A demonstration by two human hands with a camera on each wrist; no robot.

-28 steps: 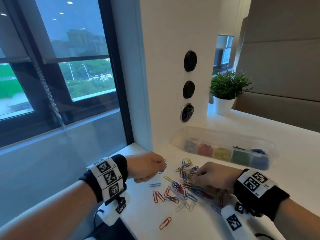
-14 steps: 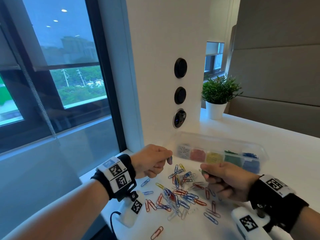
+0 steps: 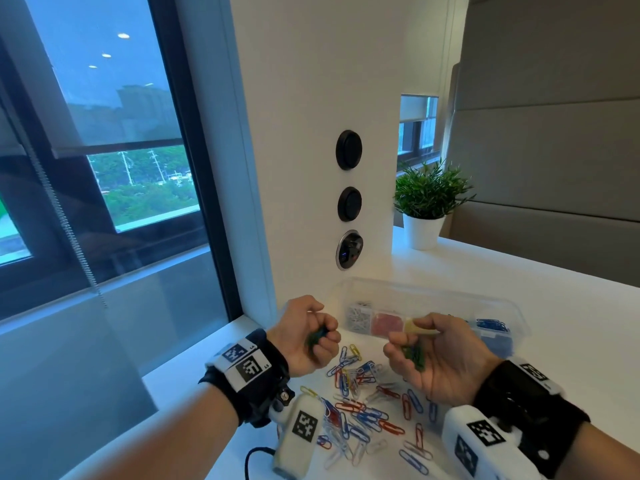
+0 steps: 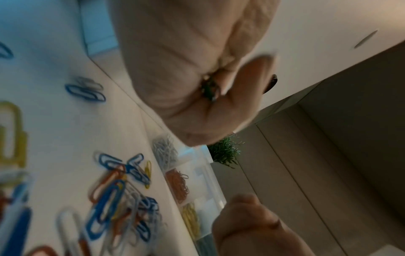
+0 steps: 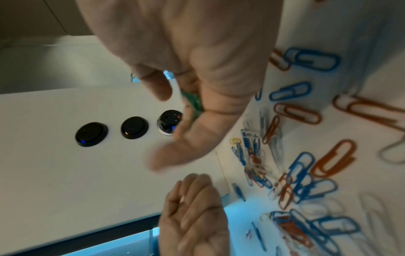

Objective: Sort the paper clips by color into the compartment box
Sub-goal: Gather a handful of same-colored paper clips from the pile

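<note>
Green paper clips (image 3: 414,355) lie in the right hand (image 3: 438,362).

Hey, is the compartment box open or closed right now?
Open. The compartment box has no lid over it in the head view, and the sorted clips sit exposed in the left wrist view too.

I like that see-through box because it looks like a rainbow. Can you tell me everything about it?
The compartment box is a long, clear plastic tray lying flat on the white counter against the wall. Dividers split it into a row of sections holding silver, red, yellow and blue paper clips; the right hand hides one section. It is open on top and no hand touches it.
</note>
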